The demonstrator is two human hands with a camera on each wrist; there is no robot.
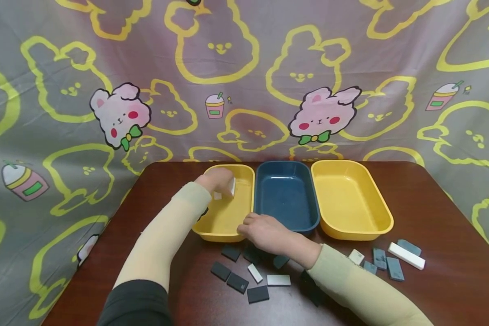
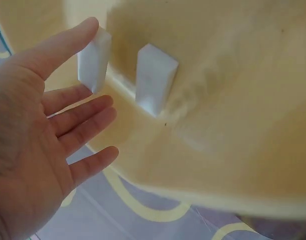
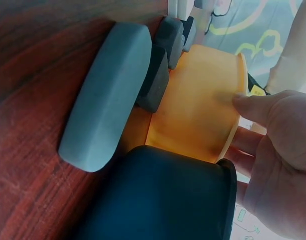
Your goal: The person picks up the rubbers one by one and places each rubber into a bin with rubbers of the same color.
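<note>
Inside the left yellow bin [image 1: 224, 222], my left hand [image 1: 219, 179] pinches a small white block [image 2: 94, 61] between thumb and fingertip, its other fingers spread. A second white block [image 2: 155, 80] lies in the same bin, just beyond the held one in the left wrist view. My right hand [image 1: 269, 233] holds the near right corner of that bin, thumb [image 3: 250, 105] over the rim and fingers on the other side. Below the right hand, a dark grey-green block [image 3: 108, 97] lies on the table in front of the blue bin [image 3: 167, 200].
The blue bin stands between the left yellow bin and another yellow bin [image 1: 350, 199]. Several black blocks [image 1: 258, 294] and white blocks [image 1: 279, 280] lie in front. Grey blocks [image 1: 395, 269] and a long white block [image 1: 406, 256] lie at the right. A patterned curtain [image 1: 261, 59] hangs behind.
</note>
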